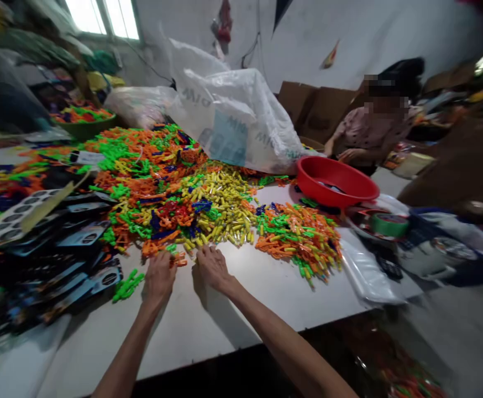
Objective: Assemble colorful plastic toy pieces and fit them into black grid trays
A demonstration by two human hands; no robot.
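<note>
My left hand (pixel 161 276) is curled at the front edge of a large heap of small coloured plastic pieces (pixel 142 171). An orange plastic piece (pixel 180 258) pokes out beside its fingertips, with a bit of green above. Just to the right, my right hand (pixel 213 266) has its fingers bent down at the near edge of the yellow tube-like pieces (pixel 225 204); whatever its fingertips hold is hidden. Some bright green pieces (pixel 128 286) lie on the white table (pixel 192 331), left of my left hand. A separate pile of orange and green pieces (pixel 299 237) is to the right.
Printed black and blue cards (pixel 79 237) and a sticker sheet (pixel 13 218) cover the left side. A white sack (pixel 241 116) stands behind the heap. At right are a red basin (pixel 336 182), green tape (pixel 389 225) and clear plastic bags (pixel 366 271). Another person (pixel 374 121) sits beyond.
</note>
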